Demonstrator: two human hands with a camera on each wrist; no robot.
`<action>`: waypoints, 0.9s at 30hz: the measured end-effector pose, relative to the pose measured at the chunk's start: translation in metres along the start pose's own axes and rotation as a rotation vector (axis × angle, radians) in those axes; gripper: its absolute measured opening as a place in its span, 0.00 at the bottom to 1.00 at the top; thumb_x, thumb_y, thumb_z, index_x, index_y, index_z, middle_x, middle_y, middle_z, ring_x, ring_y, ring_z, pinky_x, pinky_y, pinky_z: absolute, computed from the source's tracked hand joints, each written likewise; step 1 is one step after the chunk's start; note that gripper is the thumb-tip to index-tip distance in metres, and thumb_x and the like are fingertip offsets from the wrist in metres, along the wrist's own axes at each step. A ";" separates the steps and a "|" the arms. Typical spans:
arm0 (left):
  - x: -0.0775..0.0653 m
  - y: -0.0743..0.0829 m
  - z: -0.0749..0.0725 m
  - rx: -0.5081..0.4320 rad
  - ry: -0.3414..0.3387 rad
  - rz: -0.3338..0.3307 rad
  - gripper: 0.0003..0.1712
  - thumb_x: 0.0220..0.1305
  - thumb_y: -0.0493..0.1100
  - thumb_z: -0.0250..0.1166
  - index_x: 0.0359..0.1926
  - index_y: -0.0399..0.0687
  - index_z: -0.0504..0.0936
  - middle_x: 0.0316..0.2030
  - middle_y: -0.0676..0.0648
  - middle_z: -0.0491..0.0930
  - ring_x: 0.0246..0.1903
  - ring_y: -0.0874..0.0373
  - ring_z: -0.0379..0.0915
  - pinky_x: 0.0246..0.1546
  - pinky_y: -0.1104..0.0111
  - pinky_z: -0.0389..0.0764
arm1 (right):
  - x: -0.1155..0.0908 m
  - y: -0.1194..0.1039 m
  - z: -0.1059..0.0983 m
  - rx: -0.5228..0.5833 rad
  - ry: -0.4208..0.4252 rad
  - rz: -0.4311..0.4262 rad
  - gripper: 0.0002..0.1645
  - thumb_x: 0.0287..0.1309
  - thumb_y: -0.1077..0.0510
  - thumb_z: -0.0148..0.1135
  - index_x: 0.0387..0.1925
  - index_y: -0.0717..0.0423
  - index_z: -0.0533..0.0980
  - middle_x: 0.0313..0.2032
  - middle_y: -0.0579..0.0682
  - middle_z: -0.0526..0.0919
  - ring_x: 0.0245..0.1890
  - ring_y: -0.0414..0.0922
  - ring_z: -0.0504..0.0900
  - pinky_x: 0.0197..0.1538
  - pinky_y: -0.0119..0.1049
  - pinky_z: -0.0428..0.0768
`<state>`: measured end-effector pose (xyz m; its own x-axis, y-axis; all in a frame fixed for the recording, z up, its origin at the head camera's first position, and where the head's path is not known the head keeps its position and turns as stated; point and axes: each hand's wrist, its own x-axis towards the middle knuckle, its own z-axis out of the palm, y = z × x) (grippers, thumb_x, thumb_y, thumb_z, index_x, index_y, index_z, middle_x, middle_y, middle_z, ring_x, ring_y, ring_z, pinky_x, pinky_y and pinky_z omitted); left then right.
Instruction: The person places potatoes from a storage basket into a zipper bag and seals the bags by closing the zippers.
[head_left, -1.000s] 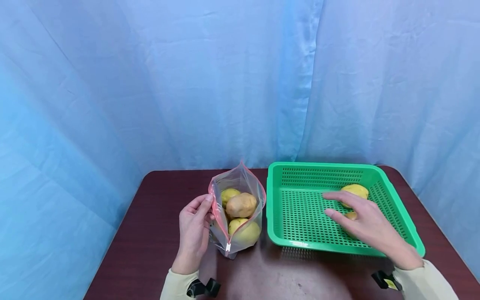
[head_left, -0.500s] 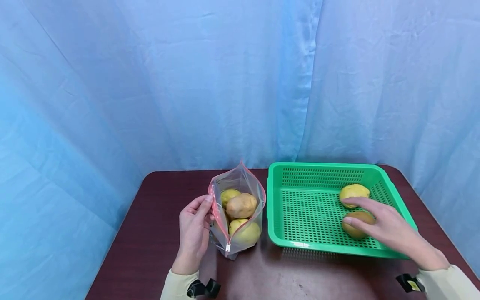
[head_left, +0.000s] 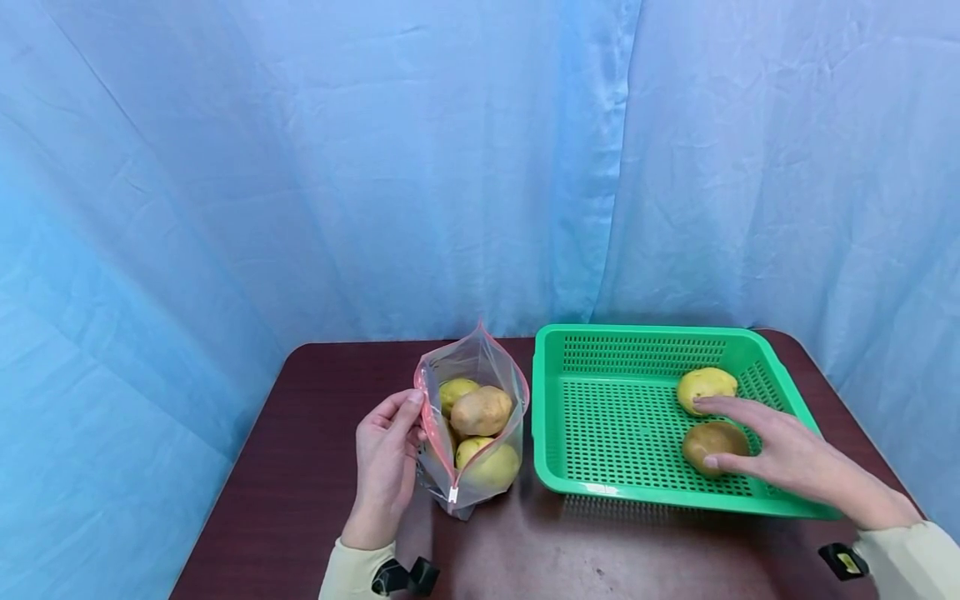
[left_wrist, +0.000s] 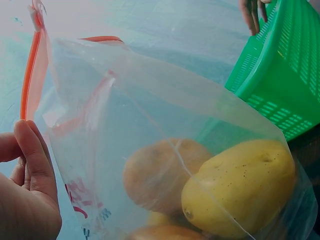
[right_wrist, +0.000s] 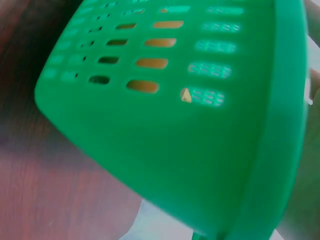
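Note:
With thumb and fingers, my left hand (head_left: 386,467) pinches the red zip edge of a clear zip bag (head_left: 522,392). The bag stands with its mouth spread. Inside lie a brown potato (head_left: 482,411) and yellow, potato-like pieces (head_left: 487,465), one seen close in the left wrist view, a speckled yellow piece (left_wrist: 240,187). My right hand (head_left: 802,458) reaches over the right side of a green basket (head_left: 551,417), fingers extended. Its thumb lies over a brown potato (head_left: 705,437) and its forefinger reaches the edge of a yellow potato-like piece (head_left: 707,386). A firm grip is not visible.
The dark reddish table (head_left: 315,467) carries the bag and, close to its right, the basket. A light blue curtain (head_left: 450,167) hangs behind. In the right wrist view the basket's slotted wall (right_wrist: 165,130) fills most of the frame, hiding the right hand's fingertips.
My right hand has moved right and slightly down, and its fingers are now around the brown potato and beside the yellow piece. The left hand and bag are nearly unmoved.

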<state>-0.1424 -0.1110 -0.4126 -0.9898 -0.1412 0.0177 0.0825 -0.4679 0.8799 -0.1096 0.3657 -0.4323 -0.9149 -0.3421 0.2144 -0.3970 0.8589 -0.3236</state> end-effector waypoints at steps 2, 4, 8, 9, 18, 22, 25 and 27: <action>0.000 0.000 0.000 -0.002 0.002 0.001 0.06 0.74 0.34 0.64 0.37 0.43 0.87 0.25 0.50 0.81 0.23 0.63 0.74 0.23 0.76 0.78 | 0.001 0.002 0.001 -0.004 -0.019 -0.003 0.44 0.50 0.40 0.81 0.67 0.43 0.75 0.62 0.46 0.80 0.61 0.48 0.74 0.52 0.40 0.76; 0.000 0.000 0.000 0.002 0.004 0.002 0.06 0.74 0.34 0.64 0.37 0.43 0.87 0.25 0.50 0.81 0.23 0.63 0.74 0.23 0.76 0.78 | 0.002 0.004 0.001 0.004 -0.042 0.000 0.45 0.50 0.39 0.81 0.68 0.46 0.74 0.63 0.48 0.79 0.61 0.53 0.74 0.53 0.48 0.77; 0.000 0.000 -0.001 0.014 0.007 0.001 0.06 0.74 0.35 0.64 0.38 0.42 0.86 0.25 0.50 0.81 0.23 0.63 0.73 0.24 0.76 0.78 | 0.003 0.008 0.003 0.043 -0.099 0.016 0.48 0.51 0.38 0.80 0.69 0.51 0.73 0.64 0.52 0.78 0.63 0.58 0.74 0.54 0.60 0.77; 0.000 0.000 -0.001 0.016 0.007 0.001 0.06 0.74 0.35 0.64 0.38 0.42 0.86 0.25 0.50 0.81 0.23 0.63 0.73 0.24 0.76 0.78 | 0.003 0.010 0.003 0.049 -0.114 0.018 0.48 0.51 0.38 0.80 0.69 0.51 0.73 0.65 0.53 0.78 0.63 0.59 0.74 0.53 0.61 0.78; 0.001 0.000 -0.001 0.003 0.000 0.005 0.06 0.73 0.35 0.64 0.37 0.42 0.86 0.25 0.50 0.81 0.23 0.63 0.74 0.24 0.76 0.79 | 0.006 0.022 0.010 0.031 -0.176 0.017 0.51 0.49 0.35 0.79 0.68 0.56 0.73 0.61 0.57 0.80 0.58 0.59 0.79 0.47 0.53 0.82; 0.001 0.000 0.000 0.006 0.001 0.005 0.06 0.73 0.35 0.64 0.38 0.42 0.86 0.25 0.50 0.81 0.23 0.63 0.74 0.23 0.76 0.79 | 0.006 0.026 0.013 0.022 -0.190 0.012 0.51 0.47 0.35 0.80 0.67 0.56 0.74 0.59 0.56 0.81 0.54 0.55 0.81 0.44 0.48 0.82; 0.001 -0.001 0.000 0.011 0.002 0.003 0.06 0.73 0.35 0.65 0.38 0.42 0.86 0.25 0.50 0.81 0.23 0.63 0.74 0.24 0.76 0.79 | 0.007 0.026 0.014 0.027 -0.193 0.012 0.50 0.47 0.36 0.81 0.67 0.55 0.74 0.58 0.54 0.82 0.53 0.54 0.81 0.44 0.46 0.82; 0.001 -0.001 -0.001 0.012 0.003 0.002 0.06 0.73 0.35 0.65 0.38 0.42 0.86 0.25 0.50 0.81 0.23 0.63 0.74 0.24 0.76 0.79 | 0.008 0.026 0.015 0.030 -0.196 0.005 0.50 0.46 0.36 0.81 0.66 0.55 0.74 0.57 0.54 0.82 0.53 0.54 0.81 0.44 0.46 0.82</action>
<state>-0.1433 -0.1114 -0.4135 -0.9893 -0.1450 0.0181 0.0832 -0.4568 0.8857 -0.1284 0.3792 -0.4530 -0.9123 -0.4085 0.0300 -0.3921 0.8499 -0.3521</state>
